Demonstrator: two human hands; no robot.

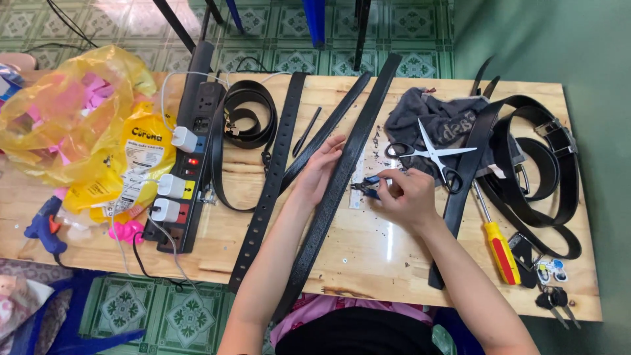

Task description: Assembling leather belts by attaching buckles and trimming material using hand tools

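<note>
Left hand (320, 167) lies flat, fingers apart, on black belt (328, 197). Right hand (402, 197) clamped on blue pliers (368, 188) beside it; scissors (430, 156) near

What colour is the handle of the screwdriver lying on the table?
The screwdriver has a red and yellow handle, plain in the head view, beside the right hand.

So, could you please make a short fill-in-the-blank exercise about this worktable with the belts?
1. The left hand rests on a long black leather ____.
2. The right hand grips small blue-handled ____.
3. The silver scissors lie on a grey ____.
4. The screwdriver has a red and ____ handle.

Missing words: belt; pliers; cloth; yellow
</note>
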